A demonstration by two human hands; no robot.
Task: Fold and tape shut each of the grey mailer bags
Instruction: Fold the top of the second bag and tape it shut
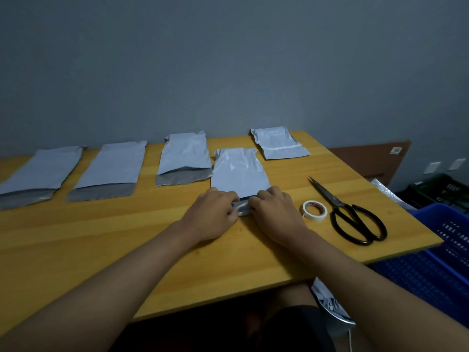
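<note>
Bags lie in a row across the far side of the counter (127, 240), five that you can see. One at 1 o'clock (279, 143) already looks folded, with a pale strip of tape across it, so count that one as done. The bag you are working on (239, 171) sits just ahead of you at 12 o'clock, pulled nearer than the rest. Your left hand (213, 212) and right hand (275, 212) meet at its near end, fingers curled and pinching the dark flap (242, 207) between them; the fold seems to be just starting, and no tape is on this bag yet.

Three more wait toward 10 and 11 o'clock: the far-left bag (43, 171), the next bag (111, 168) and the third bag (184, 158). All three lie flat with their darker mouths open toward you, unfolded and untaped.

So roughly one of five is finished, one is in hand, three are untouched. Your tape roll (314, 210) rests just right of your right hand at 2 o'clock, with the scissors (347, 212) beside it, both lying free for the taping step. A blue crate (444, 250) stands off the counter's right edge.
</note>
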